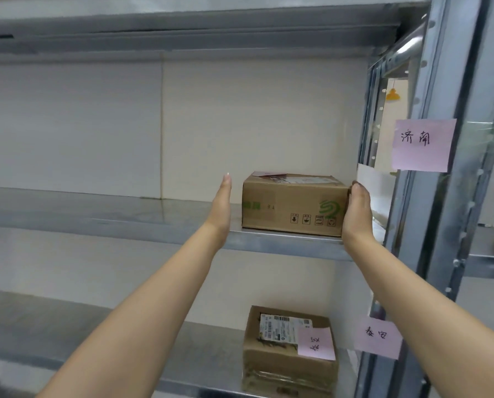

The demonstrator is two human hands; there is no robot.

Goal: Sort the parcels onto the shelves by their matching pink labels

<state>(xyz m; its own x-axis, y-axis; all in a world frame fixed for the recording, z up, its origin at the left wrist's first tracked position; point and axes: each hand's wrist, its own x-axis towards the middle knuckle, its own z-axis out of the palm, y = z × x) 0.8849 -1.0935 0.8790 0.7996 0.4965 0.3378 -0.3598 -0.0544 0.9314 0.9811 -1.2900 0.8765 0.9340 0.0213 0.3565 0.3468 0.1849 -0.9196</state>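
Observation:
A brown cardboard parcel [291,203] with a green logo sits on the middle metal shelf [110,216], near its right end. My left hand [221,203] is flat and open, a small gap left of the box. My right hand [356,209] presses against the box's right side, fingers at its top corner. A pink label [423,145] with handwriting is stuck on the upright post beside this shelf. On the lower shelf lies a second parcel [287,357] carrying a pink note [316,343], next to another pink label [378,337] on the post.
The grey metal upright post [441,196] stands right of the parcels. An upper shelf [182,30] hangs overhead. A white back wall closes the shelves. A neighbouring rack [490,254] shows at far right.

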